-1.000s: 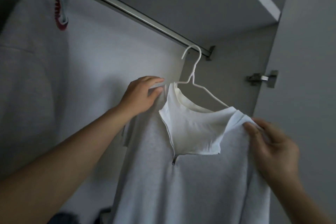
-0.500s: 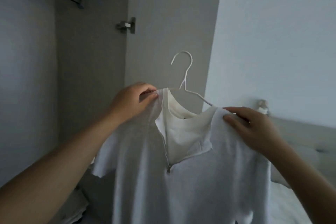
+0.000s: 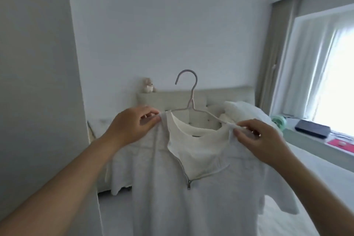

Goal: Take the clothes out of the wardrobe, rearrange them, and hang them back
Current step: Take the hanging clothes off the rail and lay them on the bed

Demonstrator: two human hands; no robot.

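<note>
view is swinging off the wardrobe rail onto the bed (image 3: 314,168) at right. left hand (image 3: 132,126) and right hand (image 3: 262,140) are pinching the shirt (image 3: 172,197) shoulders on the hanger (image 3: 189,99), mid-frame. removal looks done; rearranging is coming next.

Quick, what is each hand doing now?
Left hand: closed, pinching the shirt at its left shoulder.
Right hand: closed, pinching the shirt's right shoulder.

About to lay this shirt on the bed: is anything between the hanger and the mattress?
Nothing visible blocks it. Both the left hand and right hand pinch the grey shirt by its shoulders on the hanger. A white bundle lies by the headboard; the bed nearer is bare.
</note>
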